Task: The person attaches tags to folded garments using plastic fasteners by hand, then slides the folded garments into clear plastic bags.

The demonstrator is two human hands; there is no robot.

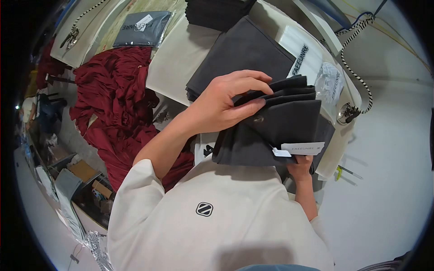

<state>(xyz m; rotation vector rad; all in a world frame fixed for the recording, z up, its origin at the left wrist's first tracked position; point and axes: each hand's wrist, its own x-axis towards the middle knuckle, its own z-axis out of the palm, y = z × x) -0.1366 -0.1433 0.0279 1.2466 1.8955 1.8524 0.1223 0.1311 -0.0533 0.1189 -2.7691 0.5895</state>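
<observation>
Dark-red fabric [115, 95] heaps at frame left; right of centre sits a folded dark-grey garment [291, 119], its upper folds between the left hand's [230, 99] thumb and fingers, the partly hidden right hand [302, 168] supporting its lower edge beside a white tag [302, 148].

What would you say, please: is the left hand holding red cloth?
No, the left hand grips dark grey cloth.

Pale surface [169, 67] is offering a lane between maroon fabric [113, 86] and grey folded cloth [244, 49]; black stack [219, 13] is crowding its far end, held dark cloth [294, 119] is blocking near-centre, white package [289, 40] (plus looping striped cord [371, 95]) is obstructing the right.
</observation>
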